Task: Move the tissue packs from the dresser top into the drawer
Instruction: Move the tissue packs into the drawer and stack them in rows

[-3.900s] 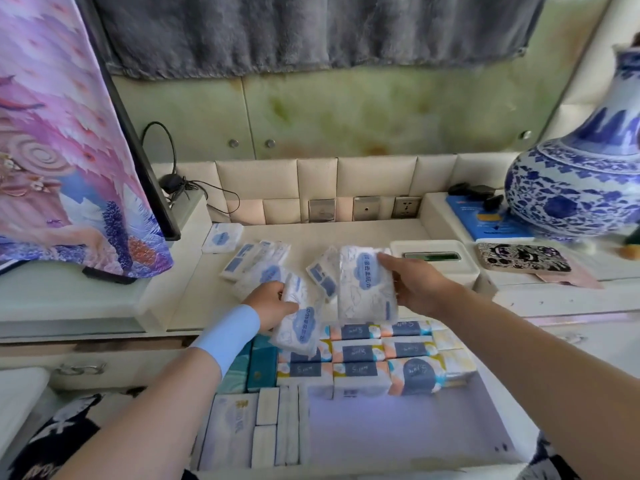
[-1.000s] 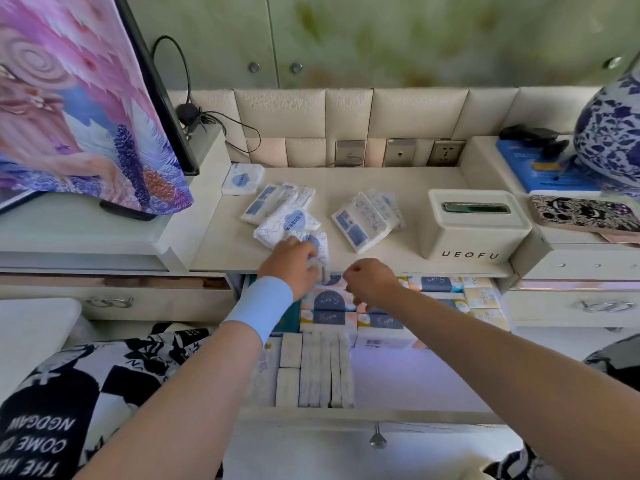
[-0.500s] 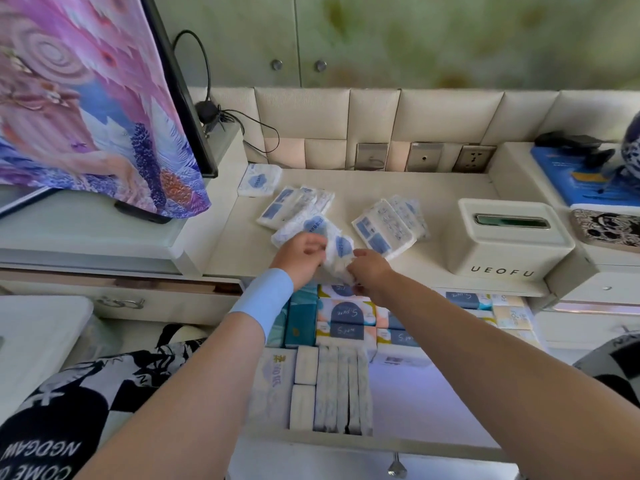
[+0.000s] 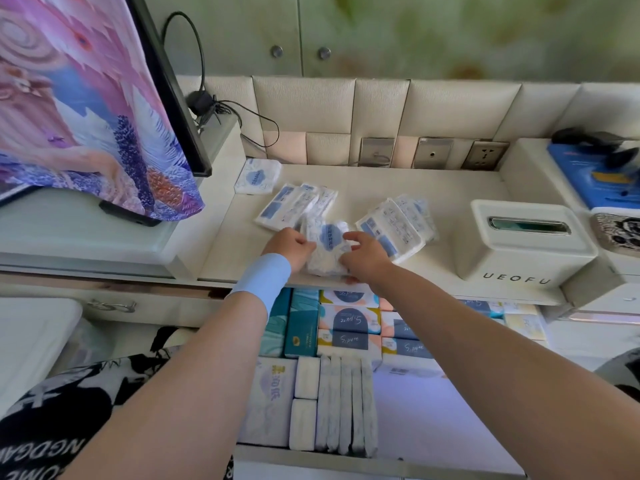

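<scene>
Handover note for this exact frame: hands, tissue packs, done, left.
Left hand and right hand: both on one tissue pack at the dresser top's front edge; grip looks closed.
On top: a lone pack at back left, a fanned group, a pile by the tissue box.
Done: drawer open, rows of packs inside, bare floor on the right.
Left: drop the held pack in, then the rest.

I see a white tissue pack with a blue badge, a pale blue wristband, and a white tissue box lettered grey.
</scene>
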A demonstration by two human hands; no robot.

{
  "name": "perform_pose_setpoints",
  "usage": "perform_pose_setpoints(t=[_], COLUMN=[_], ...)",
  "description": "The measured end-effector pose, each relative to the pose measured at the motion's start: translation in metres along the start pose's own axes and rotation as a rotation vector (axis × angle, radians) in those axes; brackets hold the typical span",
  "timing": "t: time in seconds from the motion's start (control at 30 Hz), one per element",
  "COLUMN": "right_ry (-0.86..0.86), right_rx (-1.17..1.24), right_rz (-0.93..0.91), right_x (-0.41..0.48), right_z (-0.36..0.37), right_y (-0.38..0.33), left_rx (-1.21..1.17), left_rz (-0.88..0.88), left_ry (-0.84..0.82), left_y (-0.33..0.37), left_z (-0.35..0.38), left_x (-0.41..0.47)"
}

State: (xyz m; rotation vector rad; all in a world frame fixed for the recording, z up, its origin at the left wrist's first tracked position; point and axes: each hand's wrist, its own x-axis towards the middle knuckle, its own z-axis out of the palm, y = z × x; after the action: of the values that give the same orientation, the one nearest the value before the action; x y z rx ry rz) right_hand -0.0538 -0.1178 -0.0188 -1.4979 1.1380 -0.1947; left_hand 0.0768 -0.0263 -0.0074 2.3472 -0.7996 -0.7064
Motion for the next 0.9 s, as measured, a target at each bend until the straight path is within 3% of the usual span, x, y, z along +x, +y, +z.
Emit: perform_pose_setpoints(t=[0.2,0.3,0.4,0.5,0.57,0.73,0.9], right_ry=[-0.043,-0.108,-0.232,-0.369,-0.369,-0.346,-0.38], right_rx=[-0.024,-0.021,0.149,0.131,0.103,0.093,-0.179], right_rz=[0.052,0.042,0.143,0.142,0.119,0.201,0.185], right_x=[-0.016,-0.029,-0.047,-0.06,-0.071,-0.097,-0.131], right_z=[-0.007,-0.013,-0.029,-0.049,-0.061,-0.084,-0.091], right_y=[0.0,0.005,0.01,0.015,0.022,0.056,0.091], left_rx=[-0.456,-0.548,-0.627,-0.646,-0.617,-0.471,0.133], left_rz=[-0.171,-0.147,-0.102,-0.049,-0.004,0.019,0.175], left_ry=[-0.137,-0.193,-0.274,-0.431,-0.533,-0.57,-0.477], left_y=[0.014,0.022,0.031,0.039,0.043,0.043,0.027], left_z=[0.007,0.012,0.014,0.021,0.029,0.049,0.07], left_x=[-0.022,-0.036,-0.056,-0.081,-0.098,-0.128,-0.145])
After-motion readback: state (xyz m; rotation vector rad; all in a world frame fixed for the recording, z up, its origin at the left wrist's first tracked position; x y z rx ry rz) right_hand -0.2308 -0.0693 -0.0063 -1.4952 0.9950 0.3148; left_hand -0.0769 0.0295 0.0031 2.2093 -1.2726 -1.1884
